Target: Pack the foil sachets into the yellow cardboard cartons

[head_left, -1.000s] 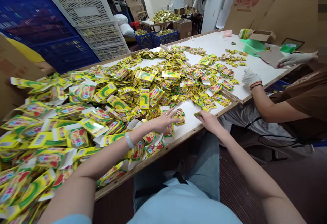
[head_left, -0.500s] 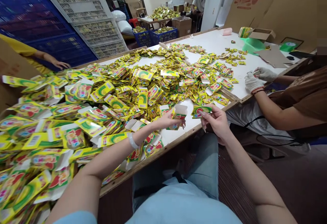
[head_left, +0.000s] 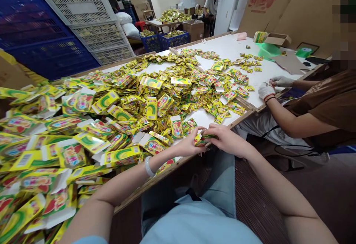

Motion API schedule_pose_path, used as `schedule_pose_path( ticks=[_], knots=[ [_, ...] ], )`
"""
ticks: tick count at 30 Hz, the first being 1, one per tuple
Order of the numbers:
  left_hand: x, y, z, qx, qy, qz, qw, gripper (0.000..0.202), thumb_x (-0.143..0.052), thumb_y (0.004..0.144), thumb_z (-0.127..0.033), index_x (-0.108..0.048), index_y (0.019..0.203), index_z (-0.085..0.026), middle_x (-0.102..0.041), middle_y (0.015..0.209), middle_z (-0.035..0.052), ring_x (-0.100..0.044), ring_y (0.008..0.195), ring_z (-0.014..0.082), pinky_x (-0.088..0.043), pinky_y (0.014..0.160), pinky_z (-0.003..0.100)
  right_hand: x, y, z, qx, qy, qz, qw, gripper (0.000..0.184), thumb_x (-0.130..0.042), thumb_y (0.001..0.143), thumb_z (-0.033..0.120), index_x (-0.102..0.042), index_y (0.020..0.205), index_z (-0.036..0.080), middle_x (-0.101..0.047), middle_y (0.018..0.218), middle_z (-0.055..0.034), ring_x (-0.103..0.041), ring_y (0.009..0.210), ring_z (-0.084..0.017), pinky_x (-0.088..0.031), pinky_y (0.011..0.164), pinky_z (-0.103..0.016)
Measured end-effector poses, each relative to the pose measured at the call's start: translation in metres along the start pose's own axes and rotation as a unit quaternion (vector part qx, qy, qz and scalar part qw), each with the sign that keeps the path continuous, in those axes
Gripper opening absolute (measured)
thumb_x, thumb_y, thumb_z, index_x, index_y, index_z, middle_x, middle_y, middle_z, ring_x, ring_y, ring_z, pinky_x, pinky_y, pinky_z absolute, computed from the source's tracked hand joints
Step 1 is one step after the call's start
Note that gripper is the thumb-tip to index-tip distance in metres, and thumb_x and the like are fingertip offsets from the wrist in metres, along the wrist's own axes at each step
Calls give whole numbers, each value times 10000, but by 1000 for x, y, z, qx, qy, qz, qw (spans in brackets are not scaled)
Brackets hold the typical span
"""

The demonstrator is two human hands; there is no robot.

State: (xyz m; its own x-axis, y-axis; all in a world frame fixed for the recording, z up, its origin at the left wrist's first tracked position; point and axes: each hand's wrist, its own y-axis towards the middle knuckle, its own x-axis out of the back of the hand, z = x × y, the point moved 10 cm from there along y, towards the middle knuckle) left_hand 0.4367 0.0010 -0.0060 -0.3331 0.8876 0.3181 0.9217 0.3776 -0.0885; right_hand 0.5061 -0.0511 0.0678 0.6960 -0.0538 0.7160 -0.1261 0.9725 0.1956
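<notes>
My left hand (head_left: 189, 144) is closed around a small yellow-green carton (head_left: 198, 139), held just above the table's front edge. Against it, my right hand (head_left: 224, 139) pinches a small green-and-yellow sachet (head_left: 208, 137) at the carton's end. Fingers partly cover both, so how far the sachet sits inside cannot be made out. Behind my hands, an open-flapped carton (head_left: 176, 126) and a loose sachet (head_left: 189, 124) lie on the white tabletop (head_left: 198, 115). Flat and opened cartons (head_left: 72, 155) are heaped to the left, beside a pile of sachets (head_left: 178, 97).
A wooden rim (head_left: 241, 116) edges the table. At the right, a co-worker's gloved hands (head_left: 267, 90) work near the edge. Blue crates (head_left: 30, 25) and white crates (head_left: 93, 21) are stacked at the left. A green dish (head_left: 268, 51) and cardboard sit at the far right.
My hands have come together, bringing the sachet to the carton's end. An open carton now shows on the table behind them. The yellow-sleeved arm at the left has left the view.
</notes>
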Motion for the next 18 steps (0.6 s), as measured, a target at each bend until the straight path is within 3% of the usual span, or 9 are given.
schedule_pose_path(
  ticks=[2, 5, 8, 11, 13, 15, 18],
  knots=[
    [-9, -1, 3, 3, -20, 22, 1000, 679, -730, 709, -271, -392, 1293, -195, -593, 1181, 79, -597, 1073, 241, -481, 927, 367, -5, -5, -5, -14, 73, 13, 997, 173, -584, 887, 151, -700, 1006, 199, -645, 866, -46, -624, 785, -177, -486, 714, -289],
    [-19, -3, 9, 31, -77, 51, 995, 698, -725, 722, -324, -364, 1304, -190, -623, 1032, 49, -627, 884, 205, -505, 801, 343, -13, -16, -29, -65, 201, -14, 977, 136, -592, 905, 274, -648, 1005, 202, -643, 743, -7, -608, 584, -142, -492, 563, -257],
    [-27, -4, 8, 44, -80, 70, 993, 777, -729, 714, -304, -306, 1357, -198, -620, 987, 29, -615, 788, 174, -500, 750, 326, -24, -27, -45, -82, 211, -35, 973, 194, -573, 924, 358, -638, 845, 194, -615, 686, -6, -536, 470, -114, -437, 457, -240],
    [-38, -1, 9, 59, -76, 94, 991, 841, -702, 735, -276, -229, 1424, -182, -624, 970, 32, -609, 732, 160, -498, 706, 316, -49, -32, -40, -69, 228, 56, 970, 330, -441, 991, 394, -632, 813, 192, -603, 672, -15, -543, 469, -119, -421, 436, -241],
    [-40, 5, 13, 57, -71, 90, 992, 881, -712, 755, -308, -195, 1456, -172, -638, 1004, 57, -627, 769, 175, -505, 727, 331, -53, -33, -34, -47, 228, 94, 968, 360, -400, 1008, 415, -636, 840, 201, -631, 728, -31, -580, 528, -137, -454, 471, -251],
    [-32, 17, 14, 22, -29, 72, 997, 899, -744, 758, -368, -226, 1467, -178, -648, 1080, 94, -644, 898, 214, -503, 822, 367, -31, -29, -39, -21, 178, 45, 983, 318, -462, 985, 438, -657, 869, 215, -668, 823, -51, -618, 644, -167, -506, 562, -275],
    [4, 37, 15, -44, 110, 22, 993, 693, -739, 781, -393, -436, 1372, -196, -639, 1175, 130, -602, 1087, 263, -451, 962, 411, 39, -22, -79, -59, 43, -130, 989, 276, -525, 953, 451, -679, 972, 222, -691, 923, -85, -639, 815, -222, -536, 693, -332]
  ],
)
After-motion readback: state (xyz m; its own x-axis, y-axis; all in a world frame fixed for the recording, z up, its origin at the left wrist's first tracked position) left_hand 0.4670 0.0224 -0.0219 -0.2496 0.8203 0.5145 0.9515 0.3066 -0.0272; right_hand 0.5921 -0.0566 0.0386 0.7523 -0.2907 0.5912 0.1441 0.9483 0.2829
